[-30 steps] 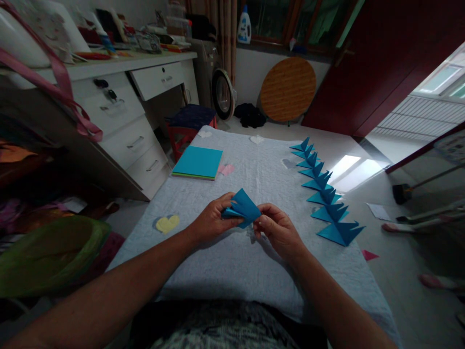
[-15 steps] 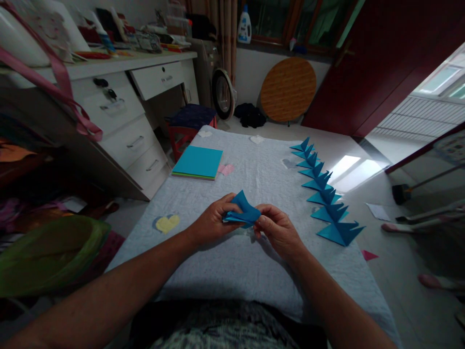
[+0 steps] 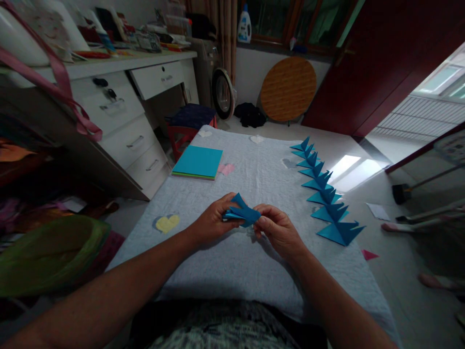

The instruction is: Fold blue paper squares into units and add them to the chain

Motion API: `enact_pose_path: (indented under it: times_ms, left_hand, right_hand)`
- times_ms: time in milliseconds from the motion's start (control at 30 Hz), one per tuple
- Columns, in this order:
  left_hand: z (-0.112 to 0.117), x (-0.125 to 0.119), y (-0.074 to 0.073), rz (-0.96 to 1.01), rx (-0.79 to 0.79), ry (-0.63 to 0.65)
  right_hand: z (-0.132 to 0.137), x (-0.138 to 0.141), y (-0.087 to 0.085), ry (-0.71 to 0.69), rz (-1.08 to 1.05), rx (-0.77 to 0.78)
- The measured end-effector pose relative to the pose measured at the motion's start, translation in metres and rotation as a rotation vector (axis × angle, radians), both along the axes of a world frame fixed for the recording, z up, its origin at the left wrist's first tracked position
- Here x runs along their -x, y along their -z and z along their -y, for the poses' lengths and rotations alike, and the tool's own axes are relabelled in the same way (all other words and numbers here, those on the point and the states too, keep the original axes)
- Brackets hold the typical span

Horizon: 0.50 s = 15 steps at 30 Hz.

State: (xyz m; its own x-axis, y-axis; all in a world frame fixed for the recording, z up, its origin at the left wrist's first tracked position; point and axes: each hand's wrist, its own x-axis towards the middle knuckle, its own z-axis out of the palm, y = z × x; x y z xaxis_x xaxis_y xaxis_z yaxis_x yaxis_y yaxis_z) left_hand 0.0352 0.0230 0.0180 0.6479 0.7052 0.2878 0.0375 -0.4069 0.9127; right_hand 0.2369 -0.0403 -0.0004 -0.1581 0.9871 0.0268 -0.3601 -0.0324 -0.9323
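Observation:
A partly folded piece of blue origami paper (image 3: 244,213) is held between my two hands above the cloth. My left hand (image 3: 217,216) grips its left side, with the fingers behind and between the layers. At the right end, my right hand (image 3: 276,226) pinches the paper between thumb and fingers. One narrow flap points up near my left fingers. Several folded blue paper cranes (image 3: 332,228) stand in a row along the right side of the table. A stack of square coloured paper (image 3: 198,162), blue on top, lies at the back left.
A pale cloth with heart patches covers the table (image 3: 218,276). A white desk with drawers (image 3: 134,140) and a green-lined bin (image 3: 51,257) stand to the left. Behind the table are a stool (image 3: 191,116) and an open washing machine door (image 3: 223,93). A pink paper scrap (image 3: 369,254) lies at right.
The upright flap of the blue paper has narrowed and dropped slightly, and the folds between my hands have shifted. Both hands stay in nearly the same place.

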Motion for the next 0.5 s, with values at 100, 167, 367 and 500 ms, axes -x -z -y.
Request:
enact_pose_path:
  times_ms: [100,167,367,500]
  left_hand:
    - [0.0003,-0.0002,-0.0006,-0.005,-0.023,0.023]
    - [0.0006,-0.0004,-0.0010,-0.003,-0.023,0.032]
    - [0.0020,-0.0010,-0.0018,0.041,-0.009,0.030]
    - [0.0021,-0.0007,-0.0035,0.019,-0.015,0.049]
  right_hand:
    - [-0.0004,0.0001,0.0000,0.003,-0.008,0.002]
    - [-0.0007,0.0000,0.0003,0.005,-0.023,-0.001]
    - [-0.0014,0.0002,0.0010,0.029,-0.056,0.016]
    - [-0.0019,0.0009,0.0013,0.025,-0.058,0.019]
